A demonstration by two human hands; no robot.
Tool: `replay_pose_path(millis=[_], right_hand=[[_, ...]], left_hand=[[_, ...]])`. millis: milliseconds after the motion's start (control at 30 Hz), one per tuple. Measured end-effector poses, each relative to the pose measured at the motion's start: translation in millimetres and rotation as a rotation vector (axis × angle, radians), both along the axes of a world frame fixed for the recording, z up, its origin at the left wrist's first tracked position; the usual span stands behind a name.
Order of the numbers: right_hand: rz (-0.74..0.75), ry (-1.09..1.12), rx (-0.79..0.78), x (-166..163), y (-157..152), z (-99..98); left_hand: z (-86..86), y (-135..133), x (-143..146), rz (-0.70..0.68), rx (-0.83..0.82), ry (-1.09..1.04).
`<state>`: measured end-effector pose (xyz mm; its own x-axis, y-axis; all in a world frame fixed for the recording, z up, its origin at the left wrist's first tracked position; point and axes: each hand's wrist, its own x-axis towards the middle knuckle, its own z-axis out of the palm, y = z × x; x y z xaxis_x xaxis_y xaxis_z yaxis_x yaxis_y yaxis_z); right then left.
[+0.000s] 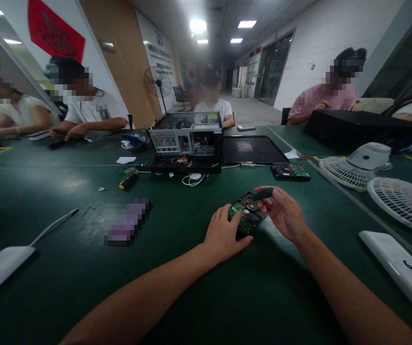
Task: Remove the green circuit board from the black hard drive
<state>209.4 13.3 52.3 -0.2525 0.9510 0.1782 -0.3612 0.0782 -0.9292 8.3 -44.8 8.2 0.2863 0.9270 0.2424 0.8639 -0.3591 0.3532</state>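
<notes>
A hard drive (249, 207) lies on the green table in front of me, its green circuit board facing up. My left hand (223, 231) is closed around its near left side, thumb along the front edge and fingers over the board. In my right hand (284, 212) is a screwdriver with a dark green handle (264, 193), gripped between thumb and fingers over the drive's far right part. The screwdriver's tip is too small to make out. A second hard drive (291, 171) sits farther back to the right, apart from both hands.
An opened computer case (186, 143) stands at the back, beside a black side panel (252, 149). Left are a yellow-black screwdriver (129, 180) and a blurred phone-like object (129, 222). White fans (362, 165) and a white device (396, 266) lie right. Several people sit around the table.
</notes>
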Motion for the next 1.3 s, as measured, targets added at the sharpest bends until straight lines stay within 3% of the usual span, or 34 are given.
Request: replay_pose_path(millis=[133,233,367,467,700,933,1300], right_hand=[[-0.164,0.0,0.035,11,9,3.7],[-0.495,-0.132,0.151,31,22,0.7],[-0.955,-0.598,0.235,65,33,-0.5],[-1.108,-0.955,0.255,85,35,1.6],[-0.894,-1.487,0.145,104,49,-9.6],[-0.504,-1.791,-0.064,112,62,-26.9],[-0.585,-1.789,-0.109,128,70,-37.5]], left_hand=[[1.8,0,0,0.0,0.003,0.014],[3.6,0,-1,-0.012,-0.014,0.029],[3.9,1,-4,-0.036,-0.024,0.045],[2.4,2,-5,-0.048,-0.019,0.047],[3.7,3,-9,-0.058,-0.025,0.049],[8.2,0,-14,-0.07,-0.055,0.045],[3.2,-1,-17,-0.088,-0.048,0.02]])
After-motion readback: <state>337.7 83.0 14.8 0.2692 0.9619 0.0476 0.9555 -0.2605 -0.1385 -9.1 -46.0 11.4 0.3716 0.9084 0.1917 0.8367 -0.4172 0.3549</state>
